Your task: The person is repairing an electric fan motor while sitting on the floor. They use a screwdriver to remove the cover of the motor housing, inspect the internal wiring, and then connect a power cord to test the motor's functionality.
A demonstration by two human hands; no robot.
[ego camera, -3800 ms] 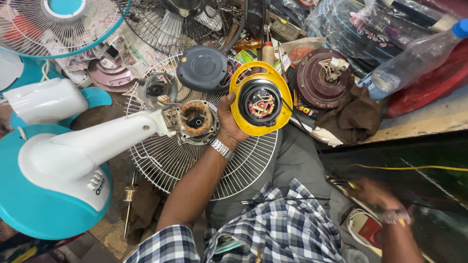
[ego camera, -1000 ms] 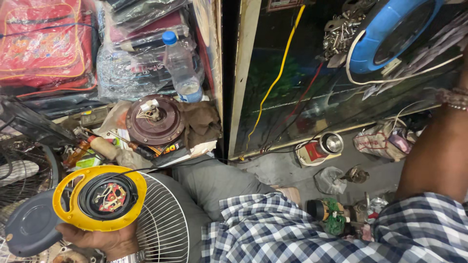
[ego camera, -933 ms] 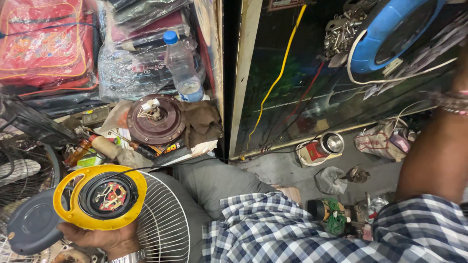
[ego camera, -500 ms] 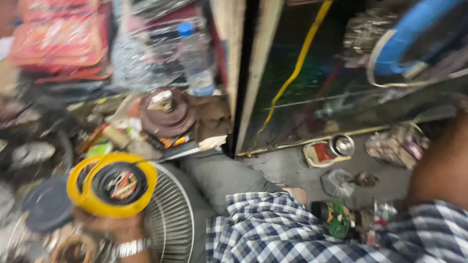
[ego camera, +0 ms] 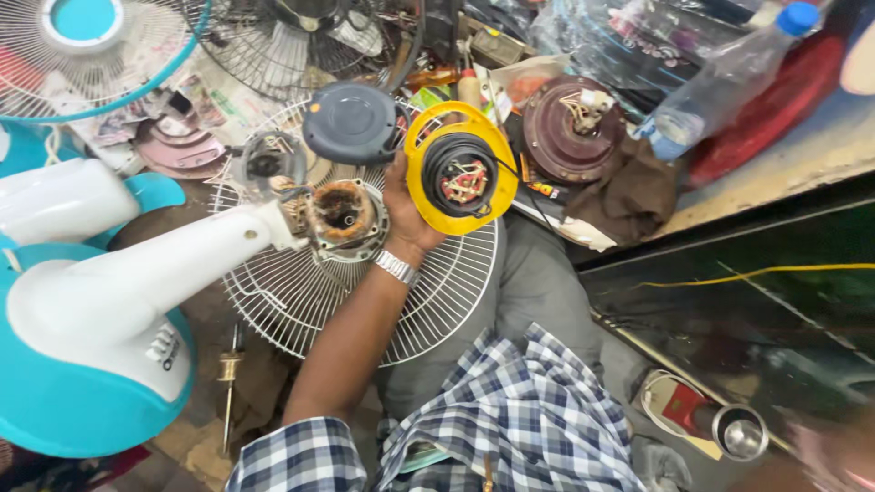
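My left hand (ego camera: 407,217), with a metal watch on its wrist, grips a round yellow fan housing (ego camera: 460,173) with a black centre and coloured wires. It holds the housing over a white wire fan grille (ego camera: 456,282). Just left of the hand sits a bare, rusty fan motor (ego camera: 342,214) on the white neck of a fan (ego camera: 182,264) with a teal base (ego camera: 82,401). A dark grey round cap (ego camera: 351,123) lies above the motor. My right hand (ego camera: 834,456) is a blur in the bottom right corner; its fingers are not clear.
A brown round motor (ego camera: 570,128) on a dark cloth and a plastic bottle (ego camera: 720,82) lie at the upper right. More fan grilles (ego camera: 82,55) crowd the top left. A dark glass-fronted cabinet (ego camera: 756,301) stands on the right, with a small red and steel device (ego camera: 711,424) below it.
The view has swung from the cabinet side back to the fan parts. My left hand still holds the yellow housing, now beside the motor. My right arm has dropped from high on the right.
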